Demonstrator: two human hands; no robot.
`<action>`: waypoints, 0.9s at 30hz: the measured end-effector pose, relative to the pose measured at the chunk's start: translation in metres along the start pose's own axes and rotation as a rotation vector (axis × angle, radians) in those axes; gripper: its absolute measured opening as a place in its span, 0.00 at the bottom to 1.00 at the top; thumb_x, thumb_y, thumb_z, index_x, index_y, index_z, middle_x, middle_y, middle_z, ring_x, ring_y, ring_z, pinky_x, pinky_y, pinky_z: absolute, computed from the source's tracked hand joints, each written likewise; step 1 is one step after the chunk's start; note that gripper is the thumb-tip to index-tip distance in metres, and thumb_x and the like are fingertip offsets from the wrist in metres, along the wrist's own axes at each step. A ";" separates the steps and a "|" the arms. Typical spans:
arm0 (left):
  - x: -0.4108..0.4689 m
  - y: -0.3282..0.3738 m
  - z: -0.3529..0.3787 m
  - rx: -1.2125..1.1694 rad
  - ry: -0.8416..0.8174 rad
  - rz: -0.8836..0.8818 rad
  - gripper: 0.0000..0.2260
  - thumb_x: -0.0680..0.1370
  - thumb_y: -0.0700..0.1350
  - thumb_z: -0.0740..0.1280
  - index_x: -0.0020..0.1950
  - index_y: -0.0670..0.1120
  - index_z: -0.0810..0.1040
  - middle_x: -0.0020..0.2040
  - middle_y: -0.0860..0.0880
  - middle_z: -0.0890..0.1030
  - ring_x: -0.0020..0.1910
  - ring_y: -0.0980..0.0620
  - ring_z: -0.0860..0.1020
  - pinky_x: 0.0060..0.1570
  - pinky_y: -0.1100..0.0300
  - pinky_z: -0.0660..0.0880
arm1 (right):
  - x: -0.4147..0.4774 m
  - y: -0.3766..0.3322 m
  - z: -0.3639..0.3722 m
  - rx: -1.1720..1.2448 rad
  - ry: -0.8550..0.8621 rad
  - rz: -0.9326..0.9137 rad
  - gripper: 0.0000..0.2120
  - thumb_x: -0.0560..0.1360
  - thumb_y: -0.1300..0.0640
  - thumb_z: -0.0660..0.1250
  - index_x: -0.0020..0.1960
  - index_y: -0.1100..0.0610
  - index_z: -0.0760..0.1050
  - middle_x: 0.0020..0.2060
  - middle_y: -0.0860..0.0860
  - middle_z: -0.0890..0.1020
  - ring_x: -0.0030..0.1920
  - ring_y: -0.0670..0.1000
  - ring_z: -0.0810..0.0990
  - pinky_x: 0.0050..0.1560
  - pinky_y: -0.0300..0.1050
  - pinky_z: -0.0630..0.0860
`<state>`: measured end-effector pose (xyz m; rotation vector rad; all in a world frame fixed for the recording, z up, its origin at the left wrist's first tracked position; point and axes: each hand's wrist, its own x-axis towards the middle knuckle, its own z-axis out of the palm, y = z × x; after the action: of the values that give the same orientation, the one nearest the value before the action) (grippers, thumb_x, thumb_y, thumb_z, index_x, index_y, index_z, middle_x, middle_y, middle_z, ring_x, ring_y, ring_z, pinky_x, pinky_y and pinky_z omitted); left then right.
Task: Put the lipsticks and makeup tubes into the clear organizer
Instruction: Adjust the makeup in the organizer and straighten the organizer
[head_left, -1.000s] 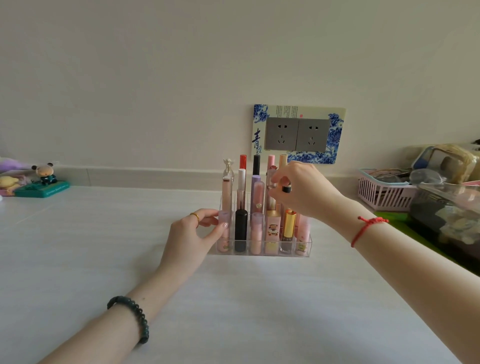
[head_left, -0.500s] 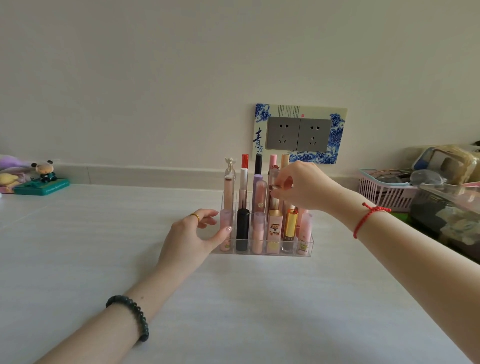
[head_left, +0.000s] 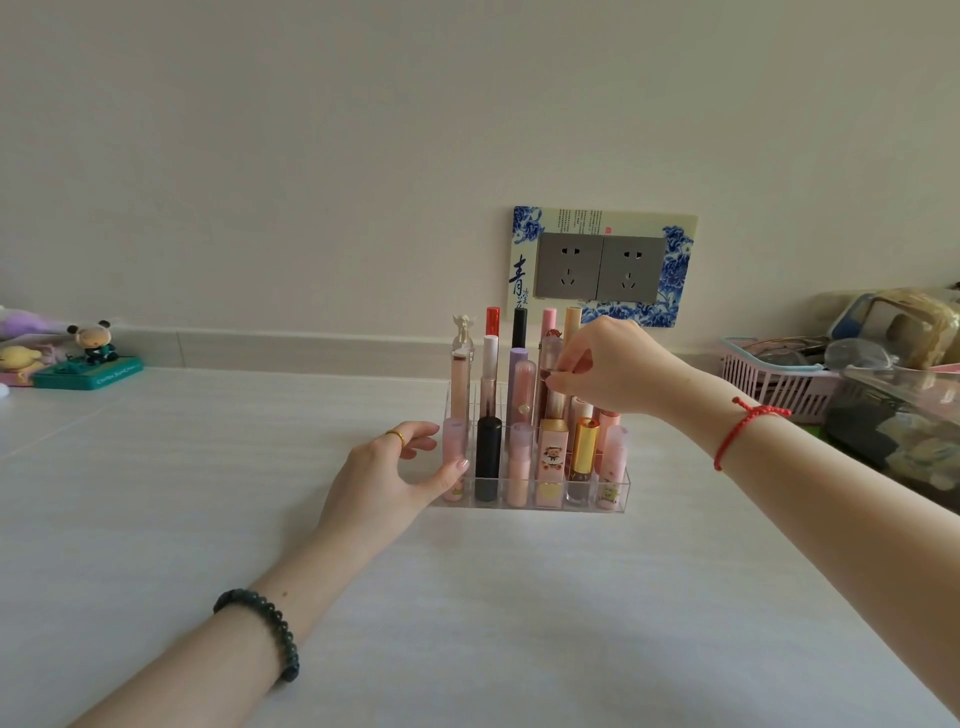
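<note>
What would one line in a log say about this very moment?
left hand: grips organizer corner | right hand: pinches tube top | tube: upright among the others

One organizer (head_left: 592, 505), roughly seventeen tubes (head_left: 488, 457), two hands (head_left: 387, 475), two sockets (head_left: 569, 266).

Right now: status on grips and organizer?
Left grip holds left end of clear organizer. Right grip pinches clear-capped tube, upright in middle row. No obstruction seen.
</note>
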<state>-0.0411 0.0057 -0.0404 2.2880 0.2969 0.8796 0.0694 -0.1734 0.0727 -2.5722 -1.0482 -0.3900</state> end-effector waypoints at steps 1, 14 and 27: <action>0.000 0.000 0.000 0.002 0.001 0.001 0.21 0.67 0.58 0.70 0.58 0.51 0.76 0.47 0.58 0.79 0.50 0.58 0.76 0.52 0.59 0.73 | 0.000 0.000 0.000 0.001 0.000 0.004 0.12 0.74 0.54 0.65 0.48 0.62 0.81 0.44 0.56 0.83 0.42 0.52 0.79 0.38 0.35 0.72; 0.000 0.000 -0.001 0.013 -0.031 0.001 0.22 0.68 0.59 0.69 0.59 0.51 0.75 0.49 0.58 0.79 0.50 0.58 0.76 0.53 0.57 0.74 | -0.004 -0.001 -0.006 -0.005 0.067 -0.047 0.10 0.74 0.55 0.66 0.51 0.59 0.81 0.45 0.52 0.80 0.40 0.48 0.73 0.40 0.37 0.67; 0.000 -0.003 0.000 0.005 -0.051 -0.019 0.22 0.67 0.60 0.71 0.57 0.51 0.76 0.48 0.57 0.80 0.49 0.59 0.77 0.50 0.63 0.72 | 0.011 -0.038 0.000 -0.014 0.103 -0.242 0.09 0.74 0.54 0.66 0.50 0.56 0.80 0.46 0.48 0.80 0.40 0.45 0.73 0.47 0.38 0.71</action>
<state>-0.0409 0.0075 -0.0423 2.3043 0.2982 0.8105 0.0505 -0.1412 0.0849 -2.4137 -1.3266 -0.5850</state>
